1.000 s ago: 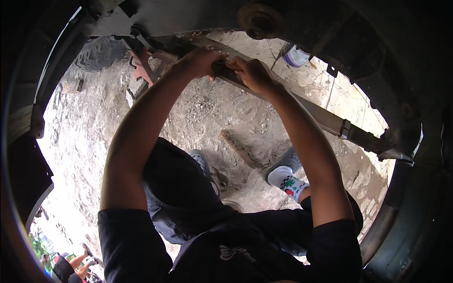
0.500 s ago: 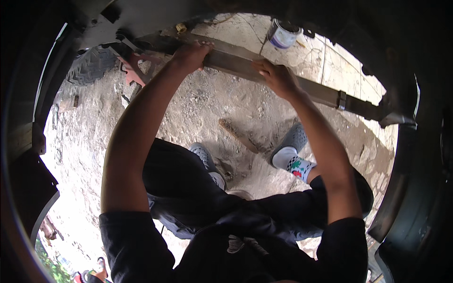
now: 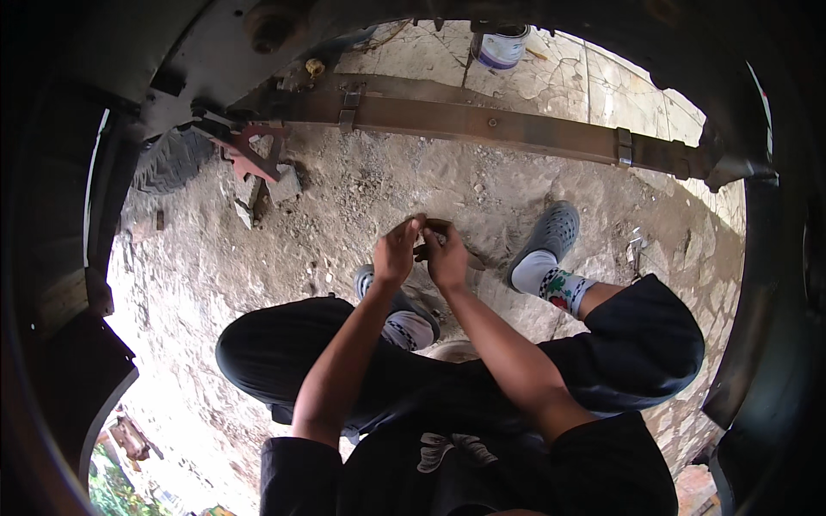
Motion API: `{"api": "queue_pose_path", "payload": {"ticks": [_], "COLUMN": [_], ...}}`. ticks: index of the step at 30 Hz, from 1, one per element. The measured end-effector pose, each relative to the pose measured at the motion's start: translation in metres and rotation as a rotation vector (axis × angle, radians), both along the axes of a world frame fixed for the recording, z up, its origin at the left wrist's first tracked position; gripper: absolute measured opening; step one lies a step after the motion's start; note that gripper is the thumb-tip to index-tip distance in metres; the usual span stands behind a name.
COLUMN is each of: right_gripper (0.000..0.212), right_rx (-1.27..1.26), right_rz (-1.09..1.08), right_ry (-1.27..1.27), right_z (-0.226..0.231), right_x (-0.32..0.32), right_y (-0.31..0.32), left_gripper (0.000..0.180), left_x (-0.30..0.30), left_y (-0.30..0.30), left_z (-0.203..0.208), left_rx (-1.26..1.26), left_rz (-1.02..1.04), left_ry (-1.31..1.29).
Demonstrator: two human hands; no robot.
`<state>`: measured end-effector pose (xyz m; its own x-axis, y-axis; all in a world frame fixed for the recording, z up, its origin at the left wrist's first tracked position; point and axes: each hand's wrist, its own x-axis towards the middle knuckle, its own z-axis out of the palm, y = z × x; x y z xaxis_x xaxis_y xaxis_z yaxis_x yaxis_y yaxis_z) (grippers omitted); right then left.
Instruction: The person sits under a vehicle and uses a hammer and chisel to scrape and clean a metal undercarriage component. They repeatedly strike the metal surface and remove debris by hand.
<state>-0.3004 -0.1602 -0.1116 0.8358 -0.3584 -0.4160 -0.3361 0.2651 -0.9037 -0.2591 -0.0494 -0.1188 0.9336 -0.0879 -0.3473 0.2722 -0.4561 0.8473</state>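
Note:
My left hand (image 3: 396, 251) and my right hand (image 3: 446, 254) are close together above the ground, between my feet. Their fingers are curled in toward each other, and the fingertips nearly meet. Anything they hold is too small or too hidden to make out. A piece of wood (image 3: 474, 261) lies on the ground behind my right hand, mostly covered by it. Beyond both hands, a long brown metal beam (image 3: 422, 117) runs across from left to right, with a metal band (image 3: 624, 148) around its right part. Neither hand touches the beam.
Dark vehicle-like metal parts frame the view on all sides. At the left stand a red metal stand (image 3: 249, 158) and a treaded tire (image 3: 175, 161), near broken blocks (image 3: 284, 183). A paint can (image 3: 500, 48) stands beyond the beam. My shoes (image 3: 555, 230) rest on rough ground.
Both hands have let go of the beam and come back toward me, meeting in the middle. A band on the beam's left part now shows. The view has shifted slightly.

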Motion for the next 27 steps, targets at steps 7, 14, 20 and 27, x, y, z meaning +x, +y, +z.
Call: {"api": "queue_pose_path", "payload": {"ticks": [7, 14, 20, 27], "right_gripper": [0.029, 0.030, 0.031, 0.041], "right_rx": [0.133, 0.545, 0.743, -0.672], "right_rz": [0.219, 0.146, 0.141, 0.412], "right_ry": [-0.076, -0.013, -0.080, 0.043], "right_z": [-0.035, -0.040, -0.017, -0.042], "right_x": [-0.005, -0.010, -0.006, -0.011], "right_y": [-0.012, -0.026, -0.037, -0.064], "left_gripper": [0.036, 0.039, 0.047, 0.034], "left_x": [-0.003, -0.007, -0.006, -0.005], "left_y": [0.008, 0.002, 0.001, 0.007], "left_z": [-0.003, 0.004, 0.017, -0.010], "left_rx": [-0.610, -0.596, -0.748, -0.703], "left_rz": [0.338, 0.298, 0.233, 0.335], "left_ry": [0.388, 0.271, 0.318, 0.219]}}
